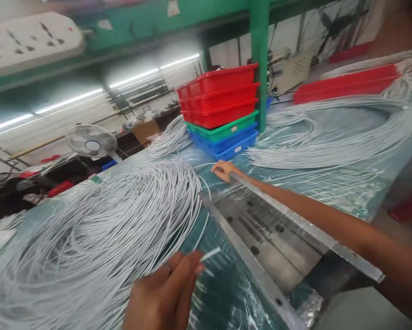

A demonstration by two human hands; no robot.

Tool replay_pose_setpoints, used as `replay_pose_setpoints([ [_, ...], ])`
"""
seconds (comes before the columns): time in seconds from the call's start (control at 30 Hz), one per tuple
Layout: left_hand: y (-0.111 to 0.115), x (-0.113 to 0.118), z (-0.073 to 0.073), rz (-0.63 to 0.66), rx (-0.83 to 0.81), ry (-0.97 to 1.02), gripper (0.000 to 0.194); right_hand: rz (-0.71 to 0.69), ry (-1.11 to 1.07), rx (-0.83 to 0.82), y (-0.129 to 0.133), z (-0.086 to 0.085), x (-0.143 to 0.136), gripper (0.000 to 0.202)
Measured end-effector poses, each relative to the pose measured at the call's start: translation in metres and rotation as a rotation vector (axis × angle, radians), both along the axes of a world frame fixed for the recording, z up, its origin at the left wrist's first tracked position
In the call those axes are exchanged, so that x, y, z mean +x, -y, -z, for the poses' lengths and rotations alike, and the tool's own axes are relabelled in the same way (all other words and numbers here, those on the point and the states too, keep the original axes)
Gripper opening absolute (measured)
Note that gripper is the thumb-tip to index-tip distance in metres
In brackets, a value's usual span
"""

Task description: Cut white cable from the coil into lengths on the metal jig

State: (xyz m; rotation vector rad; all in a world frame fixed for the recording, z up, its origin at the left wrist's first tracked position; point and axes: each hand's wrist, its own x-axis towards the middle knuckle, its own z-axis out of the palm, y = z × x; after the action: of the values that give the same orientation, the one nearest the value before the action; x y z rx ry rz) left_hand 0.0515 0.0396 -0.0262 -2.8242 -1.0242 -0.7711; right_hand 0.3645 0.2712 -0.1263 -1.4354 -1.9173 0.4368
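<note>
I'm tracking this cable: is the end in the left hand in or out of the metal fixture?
Out: the cable end pokes from the left hand, beside the metal fixture, with table showing between.

Smooth plastic-looking cables point(137, 215), dull metal frame point(252, 263), glossy clear-plastic table covering point(222, 293), smooth semi-glossy plastic trays point(219, 98).

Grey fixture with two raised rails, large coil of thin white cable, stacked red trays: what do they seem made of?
Grey fixture with two raised rails: probably bare, dull metal, from its straight edges and mottled surface.
Large coil of thin white cable: likely smooth plastic jacketing, from its even curves; core hidden.
Stacked red trays: apparently moulded plastic, faintly glossy, from uniform colour and lipped rims.
</note>
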Motion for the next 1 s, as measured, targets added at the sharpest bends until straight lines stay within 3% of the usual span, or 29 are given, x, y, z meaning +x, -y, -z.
replay_pose_setpoints([
  [0.1,-0.035,0.022,-0.025,0.107,-0.051,-0.01,0.022,-0.058,0.049,0.002,0.006,-0.005,-0.001,0.027],
  [0.17,-0.046,0.022,-0.03,0.146,-0.058,-0.016,0.024,-0.071,0.079,-0.03,0.006,-0.007,-0.002,0.025],
  [0.4,-0.04,0.014,-0.004,0.115,-0.11,0.061,0.018,-0.111,0.115,-0.084,0.014,-0.013,-0.008,0.025],
  [0.53,-0.035,0.019,0.002,0.078,-0.105,0.118,0.017,-0.127,0.172,-0.017,0.023,-0.012,-0.007,0.029],
  [0.67,-0.032,0.024,0.003,0.114,-0.053,0.149,0.016,-0.153,0.197,0.087,0.016,-0.001,-0.003,0.034],
  [1.0,-0.026,0.033,0.006,0.141,-0.05,0.185,0.021,-0.157,0.136,0.129,-0.025,0.033,0.0,0.026],
])
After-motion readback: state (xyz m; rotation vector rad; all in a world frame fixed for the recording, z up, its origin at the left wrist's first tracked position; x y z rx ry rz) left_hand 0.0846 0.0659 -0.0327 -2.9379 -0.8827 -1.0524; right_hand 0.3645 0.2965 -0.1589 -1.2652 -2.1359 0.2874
